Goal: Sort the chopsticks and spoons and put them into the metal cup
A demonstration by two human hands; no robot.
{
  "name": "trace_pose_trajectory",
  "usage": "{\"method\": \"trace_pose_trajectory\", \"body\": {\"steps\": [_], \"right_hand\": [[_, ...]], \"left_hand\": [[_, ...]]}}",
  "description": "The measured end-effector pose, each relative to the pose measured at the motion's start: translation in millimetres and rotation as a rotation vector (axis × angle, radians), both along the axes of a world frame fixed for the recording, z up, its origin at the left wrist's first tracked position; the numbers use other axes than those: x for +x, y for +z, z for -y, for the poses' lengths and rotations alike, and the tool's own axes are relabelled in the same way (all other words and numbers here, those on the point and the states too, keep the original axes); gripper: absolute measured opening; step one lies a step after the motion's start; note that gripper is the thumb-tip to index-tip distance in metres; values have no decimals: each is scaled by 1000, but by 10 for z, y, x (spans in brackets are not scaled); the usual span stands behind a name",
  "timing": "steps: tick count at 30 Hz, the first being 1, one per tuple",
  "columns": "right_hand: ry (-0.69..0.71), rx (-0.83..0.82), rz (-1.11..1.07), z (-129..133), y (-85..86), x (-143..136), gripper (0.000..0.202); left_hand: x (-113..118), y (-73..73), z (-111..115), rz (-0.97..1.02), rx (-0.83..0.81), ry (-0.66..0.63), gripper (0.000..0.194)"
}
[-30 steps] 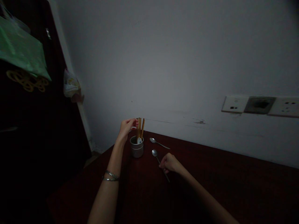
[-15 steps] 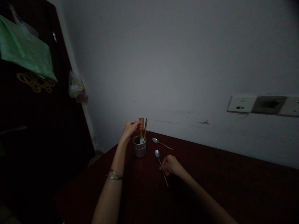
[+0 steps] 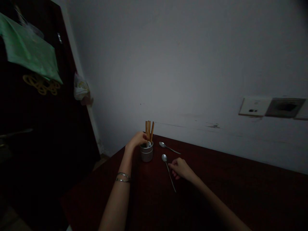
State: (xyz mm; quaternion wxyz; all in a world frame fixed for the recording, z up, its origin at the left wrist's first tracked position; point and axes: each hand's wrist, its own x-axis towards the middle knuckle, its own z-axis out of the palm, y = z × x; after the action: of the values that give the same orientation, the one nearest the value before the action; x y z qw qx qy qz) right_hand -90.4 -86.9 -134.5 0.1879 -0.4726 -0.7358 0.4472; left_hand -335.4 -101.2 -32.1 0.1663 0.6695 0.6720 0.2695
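Observation:
My left hand (image 3: 140,138) reaches over a grey cup (image 3: 147,156), its fingers pinched at the top edge of a white spoon (image 3: 149,144) that stands bowl-up inside. Several wooden chopsticks (image 3: 152,132) rise from the same cup behind the fingers. To the right, a long-handled metal spoon (image 3: 171,179) lies on the table, bowl away from me. Beside its handle rests my right hand (image 3: 181,167), fingers curled together; the handle shows uncovered, and I cannot tell whether the fingertips touch it. Farther back is a second metal spoon (image 3: 171,149), lying at a slant.
The dark red table (image 3: 216,179) meets a grey wall (image 3: 183,64) along its back edge. Sockets and a switch plate (image 3: 255,106) are set in the wall at right. On the left, a dark door (image 3: 60,128) bears a green cloth (image 3: 36,53); a plastic bag (image 3: 81,87) hangs nearby.
My left hand has come down from beside the chopsticks to the white spoon at the cup's rim. My right hand has shifted off the long spoon's handle, slightly toward its bowl.

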Motion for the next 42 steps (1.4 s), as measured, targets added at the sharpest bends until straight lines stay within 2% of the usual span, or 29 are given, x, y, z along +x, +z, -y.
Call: {"method": "trace_pose_trajectory", "body": {"steps": [8,16,22,27,30,34,38,42], "right_hand": [[8,-2,-19,-18,12,19,22],[26,20,-49,-12,56,36,19],[25,30,-63,-27,56,51,18],[22,70,-90,-45,96,67,21],[13,168,-130,-42,208,87,23],[-1,362,-237,44,493,125,27],[-66,419,-413,175,786,150,33],[10,257,-565,212,893,158,36]], "left_hand": [[-19,-98,-73,-47,7,13,13],[-53,-101,-88,-104,68,-37,18],[-7,20,-35,-134,239,3,21],[114,229,102,-163,470,70,22],[224,381,213,-146,653,115,21],[407,546,349,-83,812,130,21],[650,605,393,-25,745,65,23],[900,553,332,8,645,21,24]]}}
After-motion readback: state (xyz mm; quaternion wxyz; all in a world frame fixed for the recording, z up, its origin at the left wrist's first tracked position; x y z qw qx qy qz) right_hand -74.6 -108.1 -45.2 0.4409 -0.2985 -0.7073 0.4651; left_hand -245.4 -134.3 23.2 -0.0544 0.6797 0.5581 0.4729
